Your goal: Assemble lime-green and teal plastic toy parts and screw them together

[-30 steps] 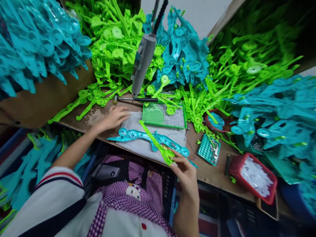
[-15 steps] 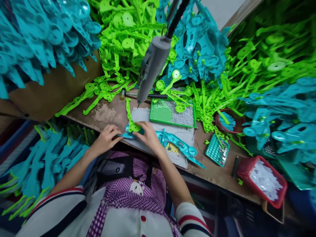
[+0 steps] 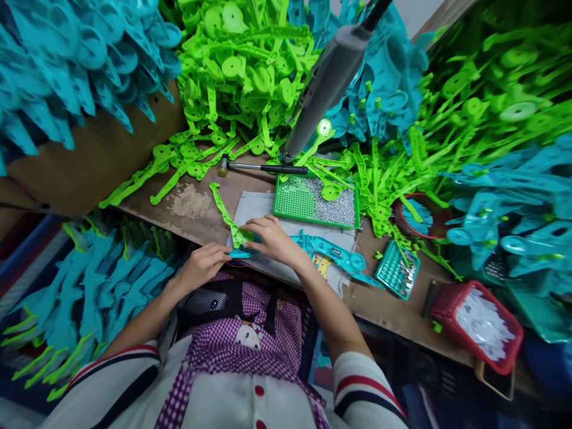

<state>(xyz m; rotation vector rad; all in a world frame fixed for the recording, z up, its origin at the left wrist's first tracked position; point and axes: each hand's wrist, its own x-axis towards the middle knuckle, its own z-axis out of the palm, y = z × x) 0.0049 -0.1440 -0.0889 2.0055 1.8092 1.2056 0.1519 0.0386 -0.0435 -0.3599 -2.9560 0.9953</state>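
Observation:
On a grey cloth (image 3: 254,205) at the table's front edge lies a long blue plastic part (image 3: 330,251), with a small yellow piece and thin wires beside it. My left hand (image 3: 206,262) pinches its left tip between thumb and fingers. My right hand (image 3: 273,239) is closed over a green plastic arm (image 3: 226,217), at its round end, which sits on the blue part's left portion. The green arm's thin end points up and left. My right fingers partly hide where the two parts meet.
A grey electric screwdriver (image 3: 328,83) hangs over the table. Behind the cloth are a hammer (image 3: 268,168) and a green tray of screws (image 3: 292,199). To the right stand a teal tray (image 3: 395,271) and a red bin (image 3: 447,316). Green and blue parts pile up around.
The green arm has tilted further left and shifted with both hands slightly rightward or down. The blue part's left end moved right. The hanging screwdriver has swung up and right.

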